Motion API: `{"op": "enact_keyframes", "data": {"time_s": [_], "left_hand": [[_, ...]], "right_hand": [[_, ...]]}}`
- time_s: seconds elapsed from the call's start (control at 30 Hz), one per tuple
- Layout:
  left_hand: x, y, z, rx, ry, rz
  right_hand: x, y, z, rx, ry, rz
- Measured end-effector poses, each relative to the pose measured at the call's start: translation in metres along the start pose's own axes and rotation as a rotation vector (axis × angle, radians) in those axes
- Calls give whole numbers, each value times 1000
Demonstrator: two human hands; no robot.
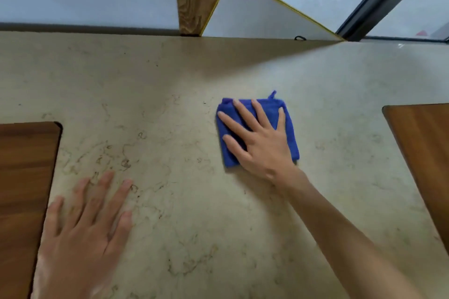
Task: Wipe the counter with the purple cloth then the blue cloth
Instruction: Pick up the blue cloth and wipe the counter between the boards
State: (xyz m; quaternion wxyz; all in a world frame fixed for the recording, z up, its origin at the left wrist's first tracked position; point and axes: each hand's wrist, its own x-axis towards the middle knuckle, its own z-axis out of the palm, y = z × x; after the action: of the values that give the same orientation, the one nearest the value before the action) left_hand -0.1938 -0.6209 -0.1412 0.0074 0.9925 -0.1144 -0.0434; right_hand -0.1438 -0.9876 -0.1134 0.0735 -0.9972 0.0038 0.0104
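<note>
Now blue cloth (286, 114) folded square, lying flat mid-counter (194, 238), right of centre. Right hand (257, 143) pressed flat on it, fingers spread, palm down: pinning, not clenched. Left hand (85, 223) flat, released, bracing on bare stone near wooden board (24, 189). Purple cloth not in view. Judged: second step, blue wipe, in hand. Next move calls for steady downward pressure, sliding strokes across unwiped stone.

Blue cloth (286, 126) middle hidden under right hand (261, 145); left hand (82, 230) blurred.
</note>
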Motion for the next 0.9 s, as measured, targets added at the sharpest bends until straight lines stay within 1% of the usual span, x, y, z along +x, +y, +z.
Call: {"op": "enact_keyframes", "data": {"time_s": [0.07, 0.1, 0.17, 0.23, 0.27, 0.3, 0.37, 0.4, 0.43, 0.5, 0.53, 0.57, 0.6, 0.7, 0.73, 0.77, 0.8, 0.9], "left_hand": [[1, 3, -7, -2, -7, -13], [-1, 3, -8, 6, -8, 0], [-6, 9, -15, 33, -30, 22], [-10, 9, -21, 33, -35, -5], [-10, 8, -24, 40, -61, -11], [-11, 5, -25, 55, -94, 28], [-8, 1, -26, 83, -127, 169], [-6, 7, -31, 79, -122, 188], [-5, 17, -37, 46, -94, 158], [-3, 35, -44, -76, -32, 18], [-2, 41, -46, -105, -36, -19], [-1, 42, -49, -125, -37, -17], [0, 41, -50, -128, -39, 27], [4, 26, -48, -23, -96, 298], [4, 21, -43, 1, -63, 350], [5, 19, -35, -2, -6, 353], [7, 21, -34, -31, 13, 307], [8, 26, -34, -193, -44, 112]], "right_hand": [[-79, -12, 4, 5, 35, -37], [-115, -17, 7, -9, 23, -44], [-187, -25, 12, -73, -36, -49], [-248, -30, 15, -202, -117, -99], [-270, -30, 16, -273, -149, -139], [-284, -27, 19, -311, -177, -160], [-291, -18, 16, -306, -220, -112], [-286, -14, 11, -289, -240, -70], [-277, -8, 7, -267, -244, -60], [-240, 9, 1, -165, -196, -101], [-210, 22, -3, -93, -150, -92], [-171, 38, -9, -38, -102, -57], [-126, 55, -15, -6, -77, -11], [13, 99, -26, -8, -108, 81], [52, 111, -29, -9, -110, 99], [86, 120, -32, -6, -111, 112], [113, 128, -34, -1, -112, 118], [152, 141, -36, 13, -113, 108]]}}
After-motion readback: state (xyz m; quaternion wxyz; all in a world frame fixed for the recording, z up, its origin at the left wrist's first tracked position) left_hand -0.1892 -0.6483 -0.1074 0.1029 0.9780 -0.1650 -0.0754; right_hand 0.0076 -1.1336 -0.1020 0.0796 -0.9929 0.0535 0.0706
